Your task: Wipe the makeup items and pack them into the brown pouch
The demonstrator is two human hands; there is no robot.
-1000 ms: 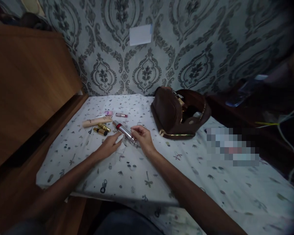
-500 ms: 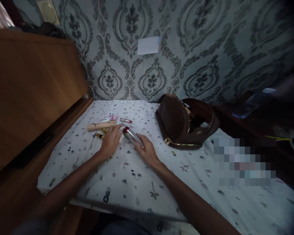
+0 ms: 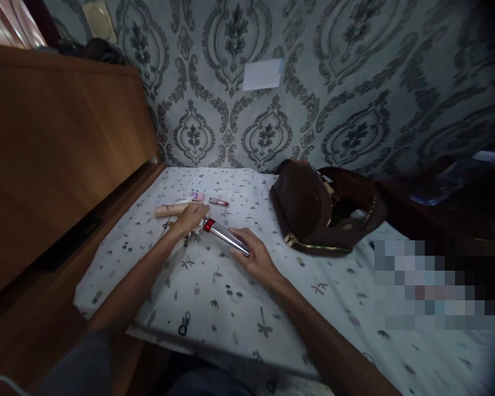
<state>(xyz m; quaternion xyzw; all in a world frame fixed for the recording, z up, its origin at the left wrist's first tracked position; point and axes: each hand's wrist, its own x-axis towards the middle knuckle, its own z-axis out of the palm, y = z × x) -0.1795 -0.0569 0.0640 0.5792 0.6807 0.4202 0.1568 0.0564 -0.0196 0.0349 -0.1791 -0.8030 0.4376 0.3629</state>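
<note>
In my right hand (image 3: 253, 256) is a shiny silver cylindrical tube (image 3: 229, 237) with a red band at its far end, tilted up to the left. My left hand (image 3: 193, 218) is closed at that red end, fingers bent around a crumpled white piece (image 3: 196, 232) that looks like tissue. A beige cosmetic tube (image 3: 167, 210) lies just behind my left hand and is partly covered by it. Beyond the hands are a small clear-and-red lipstick-like tube (image 3: 219, 202) and a pink-and-white packet (image 3: 196, 196). Small gold-coloured items are mostly hidden under my left hand.
An open brown handbag (image 3: 301, 203) stands on the patterned white sheet (image 3: 214, 324) to the right. A wooden cabinet (image 3: 66, 126) borders the left side. The patterned wall (image 3: 268, 132) closes off the back. At right, a patch is blurred out.
My left hand has closed in around the red end of the silver tube. The tube has turned slightly and its red band shows brighter. The view has shifted a little to the left.
</note>
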